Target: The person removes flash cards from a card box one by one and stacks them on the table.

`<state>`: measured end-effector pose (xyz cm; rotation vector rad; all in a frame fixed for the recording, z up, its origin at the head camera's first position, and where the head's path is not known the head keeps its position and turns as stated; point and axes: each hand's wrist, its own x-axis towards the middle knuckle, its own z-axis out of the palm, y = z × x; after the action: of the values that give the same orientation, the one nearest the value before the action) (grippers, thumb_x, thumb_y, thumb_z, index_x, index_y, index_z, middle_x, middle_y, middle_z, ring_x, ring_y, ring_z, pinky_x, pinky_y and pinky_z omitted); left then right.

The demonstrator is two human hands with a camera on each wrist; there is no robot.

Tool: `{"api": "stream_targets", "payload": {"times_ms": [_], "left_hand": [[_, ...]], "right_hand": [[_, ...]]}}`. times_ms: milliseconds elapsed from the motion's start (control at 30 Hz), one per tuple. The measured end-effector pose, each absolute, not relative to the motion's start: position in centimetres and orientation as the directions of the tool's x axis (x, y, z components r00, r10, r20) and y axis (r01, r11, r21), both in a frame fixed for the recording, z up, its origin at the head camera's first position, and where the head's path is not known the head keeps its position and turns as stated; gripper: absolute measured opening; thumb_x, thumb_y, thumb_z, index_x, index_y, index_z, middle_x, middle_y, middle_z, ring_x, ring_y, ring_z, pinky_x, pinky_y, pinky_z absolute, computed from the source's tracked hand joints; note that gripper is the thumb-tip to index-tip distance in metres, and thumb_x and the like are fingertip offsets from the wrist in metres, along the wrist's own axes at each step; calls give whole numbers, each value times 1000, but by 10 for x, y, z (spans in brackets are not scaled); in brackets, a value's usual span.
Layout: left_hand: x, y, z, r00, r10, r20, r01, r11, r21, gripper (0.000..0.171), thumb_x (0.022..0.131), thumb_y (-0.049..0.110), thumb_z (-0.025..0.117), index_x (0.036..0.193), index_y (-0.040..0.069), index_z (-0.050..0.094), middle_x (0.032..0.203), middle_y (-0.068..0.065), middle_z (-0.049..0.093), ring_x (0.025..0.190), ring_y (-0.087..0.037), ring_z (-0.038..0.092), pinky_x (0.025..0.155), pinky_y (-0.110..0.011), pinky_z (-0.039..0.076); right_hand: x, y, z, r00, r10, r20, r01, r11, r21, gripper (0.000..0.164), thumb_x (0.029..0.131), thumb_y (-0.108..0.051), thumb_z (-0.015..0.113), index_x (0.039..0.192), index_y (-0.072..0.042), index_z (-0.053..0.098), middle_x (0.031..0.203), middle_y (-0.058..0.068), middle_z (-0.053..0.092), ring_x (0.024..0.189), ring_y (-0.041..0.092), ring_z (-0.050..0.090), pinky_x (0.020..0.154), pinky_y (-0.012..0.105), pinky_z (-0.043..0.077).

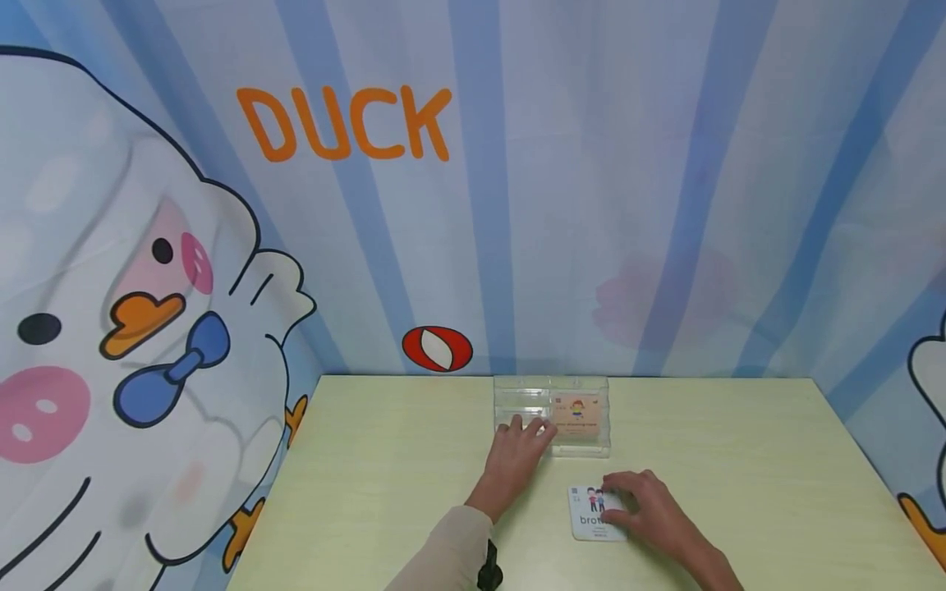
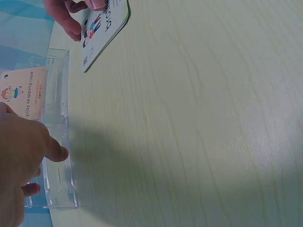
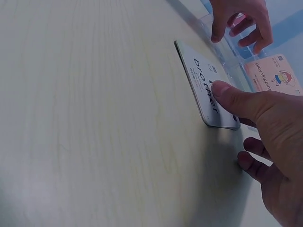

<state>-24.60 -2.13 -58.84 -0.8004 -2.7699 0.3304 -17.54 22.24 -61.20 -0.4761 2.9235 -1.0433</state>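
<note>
Card [image 1: 589, 529]: white, printed "brother", on the near part of the tabletop [image 1: 384, 484]; edge looks thicker than a single card from the right wrist.
Right hand [image 1: 654, 513]: I have the thumb on the card's face, index finger at its far edge, gripping by the right side; remaining fingers hang off it.
Left hand [image 1: 513, 455]: over the left half of the clear holder [image 1: 584, 451], fingers apart and slightly bent, nothing gripped; contact I can't confirm.
Pink card [image 1: 576, 417]: "play skipping rope", in the holder's right half.
Key relation: holder lies beyond the white card, slightly left; I judge that offset matters most. Right hand nearer the card, left hand nearer the holder.
Long axis: unsure; word runs left to right, right part covered.
Hidden: some right fingertips, holder's left half. Can't tell if the card is lifted.
Cut off: pink card, both wrist views.
</note>
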Motion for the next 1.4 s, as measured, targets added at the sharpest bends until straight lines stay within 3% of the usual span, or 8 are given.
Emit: {"api": "stream_targets", "payload": {"times_ms": [100, 267, 467, 833, 1400], "left_hand": [[-246, -21, -588, -823, 544, 160, 491, 825, -279, 50, 97, 19, 76, 139, 29, 51, 139, 6, 59, 112, -21, 61, 87, -36, 58], [-248, -21, -588, -823, 546, 158, 491, 823, -287, 49, 97, 20, 75, 139, 29, 51, 139, 6, 59, 112, -21, 61, 88, -36, 58], [-248, -20, -588, -826, 539, 165, 480, 826, -295, 46, 98, 16, 73, 138, 29, 53, 137, 7, 60, 112, -20, 61, 85, -36, 58], [-248, -20, -589, -827, 538, 164, 485, 829, -278, 47, 98, 17, 73, 138, 29, 53, 137, 6, 60, 113, -21, 61, 86, -36, 58], [-248, -21, -591, -823, 540, 177, 487, 831, -269, 46, 98, 16, 73, 137, 29, 54, 136, 7, 61, 113, -22, 62, 85, -37, 57]], "right_hand": [[-179, 222, -608, -966, -252, 53, -224, 723, -653, 38, 80, -26, 90, 113, -12, 77, 116, 2, 74, 98, 16, 58, 89, 43, 51], [-190, 222, -597, -974, -224, 21, -181, 722, -668, 41, 83, -21, 88, 120, -10, 74, 116, 1, 72, 95, 17, 59, 84, 40, 51], [-208, 223, -581, -957, -278, 80, -261, 709, -655, 46, 88, -15, 84, 130, -6, 67, 109, 5, 71, 88, 18, 59, 74, 33, 50], [-235, 219, -560, -928, -301, 218, -371, 706, -603, 65, 89, -10, 81, 147, -4, 53, 94, 3, 66, 76, 14, 51, 67, 31, 46], [-247, 223, -552, -936, -289, 202, -352, 727, -589, 58, 91, -15, 81, 142, -3, 55, 92, 3, 64, 72, 15, 50, 65, 32, 45]]}}
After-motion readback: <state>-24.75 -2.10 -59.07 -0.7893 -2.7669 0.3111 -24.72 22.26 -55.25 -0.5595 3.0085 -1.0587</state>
